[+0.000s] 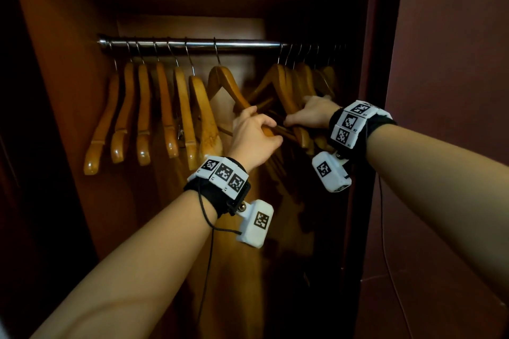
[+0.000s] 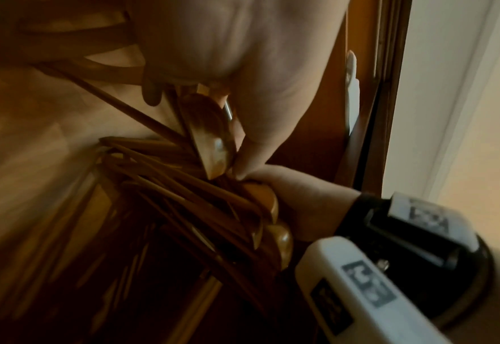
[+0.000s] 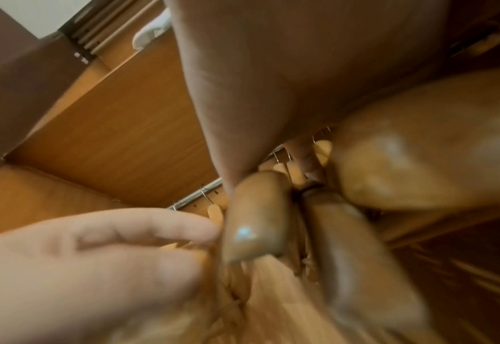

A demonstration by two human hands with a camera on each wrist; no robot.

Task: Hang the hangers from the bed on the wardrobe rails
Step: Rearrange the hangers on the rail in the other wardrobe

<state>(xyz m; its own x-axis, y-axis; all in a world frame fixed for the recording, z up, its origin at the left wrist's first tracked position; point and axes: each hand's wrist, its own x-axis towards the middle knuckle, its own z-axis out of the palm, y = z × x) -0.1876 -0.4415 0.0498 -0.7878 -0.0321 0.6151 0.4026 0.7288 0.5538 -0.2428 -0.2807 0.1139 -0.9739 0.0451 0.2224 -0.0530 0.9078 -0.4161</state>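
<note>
The scene was the inside of a dark wooden wardrobe (image 1: 63, 36), its reddish-brown side walls closing in a single chrome rail (image 1: 192, 43) that ran across near the top. Toward the rail's left end six wooden hangers (image 1: 143, 115) hung spaced apart, turned nearly edge-on, their metal hooks over the bar. A seventh hanger (image 1: 223, 82) hung near the middle of the rail, angled so that its sloping arm faced outward. At the rail's right end a tight cluster of hangers (image 1: 300, 82) was bunched together, hooks crowded side by side on the bar.

The left hand (image 1: 254, 135) reached in from below, fingers curled around the lower arm of the middle hanger, gripping it. The right hand (image 1: 311, 115) was pushed in among the bunched hangers at the right end, thumb and fingers wrapped about the lower ends of several of them. The two hands were just beside each other. From the left wrist view, the thumb (image 2: 260, 130) pressed against a rounded hanger tip, with thin crossbars fanned out beneath. The right wrist view was blurred, showing glossy hanger ends close against the palm.

Both wrists wore black straps carrying white marker blocks (image 1: 223, 173) and a small white camera housing (image 1: 256, 224).
</note>
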